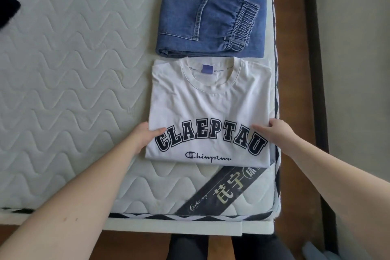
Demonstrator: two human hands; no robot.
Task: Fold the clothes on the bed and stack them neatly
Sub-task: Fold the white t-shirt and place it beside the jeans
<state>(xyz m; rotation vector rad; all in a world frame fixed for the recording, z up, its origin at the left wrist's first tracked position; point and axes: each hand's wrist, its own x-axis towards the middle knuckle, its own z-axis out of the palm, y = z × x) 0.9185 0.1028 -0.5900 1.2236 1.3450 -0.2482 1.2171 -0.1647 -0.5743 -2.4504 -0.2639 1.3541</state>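
Two folded garments lie on the mattress (63, 69) in front of me, and both of my hands are on the nearer one. At the far left edge one dark piece of cloth (8, 9) pokes into view; I cannot tell what it is. My left hand (142, 135) grips the left edge of the white t-shirt (211, 107): the thumb lies on top beside the first printed letter, and the other fingers are tucked under the fabric out of sight, so the hand is clamped on the shirt's edge. That one t-shirt is folded into a rectangle, collar away from me, with one purple tag (207, 69) inside the neck and two lines of dark print across the chest. Just beyond its collar sits one pair of blue jeans (211, 21), folded, with one back pocket up and the gathered elastic waistband turned to the right; jeans and shirt are touching or nearly so. My right hand (276, 131) holds the right edge of the shirt, thumb on top near the last letters, the rest of the fingers curled under the fold. One dark label band (223, 190) runs diagonally across the mattress corner below the shirt. Right of the bed runs a strip of wooden floor (295, 164).
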